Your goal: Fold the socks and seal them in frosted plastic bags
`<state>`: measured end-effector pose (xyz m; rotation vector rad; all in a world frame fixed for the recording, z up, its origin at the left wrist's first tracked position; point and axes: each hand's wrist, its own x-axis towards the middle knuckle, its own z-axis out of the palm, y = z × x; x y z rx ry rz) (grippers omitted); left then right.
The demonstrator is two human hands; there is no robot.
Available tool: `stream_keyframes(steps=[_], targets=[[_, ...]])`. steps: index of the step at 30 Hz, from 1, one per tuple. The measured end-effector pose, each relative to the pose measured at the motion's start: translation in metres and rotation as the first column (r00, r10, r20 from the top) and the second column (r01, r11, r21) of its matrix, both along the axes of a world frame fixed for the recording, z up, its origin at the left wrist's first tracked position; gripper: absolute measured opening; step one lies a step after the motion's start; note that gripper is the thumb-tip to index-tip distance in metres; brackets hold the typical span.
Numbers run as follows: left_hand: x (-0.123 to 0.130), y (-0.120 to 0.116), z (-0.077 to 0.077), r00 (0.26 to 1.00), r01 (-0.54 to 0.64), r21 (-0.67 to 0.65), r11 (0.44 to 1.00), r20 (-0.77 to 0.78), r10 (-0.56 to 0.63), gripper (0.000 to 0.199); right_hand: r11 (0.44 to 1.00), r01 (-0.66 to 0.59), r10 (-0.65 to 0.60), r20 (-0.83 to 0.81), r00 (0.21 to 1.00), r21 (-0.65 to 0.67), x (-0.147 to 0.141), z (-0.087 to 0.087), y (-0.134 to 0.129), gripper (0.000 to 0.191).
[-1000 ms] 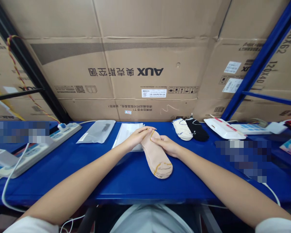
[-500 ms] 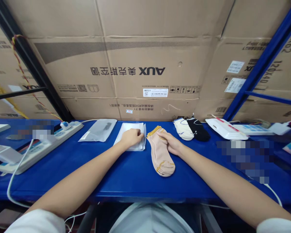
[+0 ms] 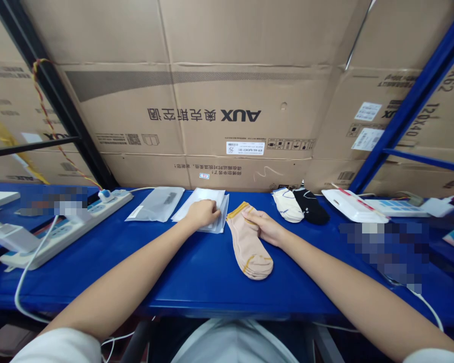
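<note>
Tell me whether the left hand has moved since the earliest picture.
Yes. Judged against the white label on the carton, the left hand has moved left, off the pink socks and over to the plastic bags.

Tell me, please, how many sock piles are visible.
3: pink yellow-trimmed socks in the right hand, white blue-lined socks beyond it, black socks beside those. Others may be hidden.

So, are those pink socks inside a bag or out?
Out: the right hand holds the pink socks near their yellow cuffs, with no bag around them.
</note>
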<state>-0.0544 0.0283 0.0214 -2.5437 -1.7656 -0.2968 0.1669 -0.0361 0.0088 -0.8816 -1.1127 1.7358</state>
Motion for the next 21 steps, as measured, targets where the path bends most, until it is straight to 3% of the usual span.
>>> stream_keyframes(steps=[8, 16, 21], targets=[[0.005, -0.006, 0.011, 0.991, 0.022, -0.045, 0.999, 0.135, -0.016, 0.024, 1.0, -0.01, 0.01, 0.011, 1.0, -0.022, 0.0, -0.001, 0.001, 0.038], [0.022, -0.04, 0.017, 0.994, 0.11, -0.061, 0.992, 0.005, -0.11, 0.018, 1.0, -0.004, 0.005, 0.019, 1.0, -0.022, -0.001, 0.0, 0.0, 0.04], [0.021, -0.038, 0.008, 0.992, 0.109, -0.096, 0.989, -0.051, -0.114, 0.025, 1.0, -0.01, 0.01, 0.036, 0.999, -0.004, 0.0, -0.001, 0.0, 0.04]])
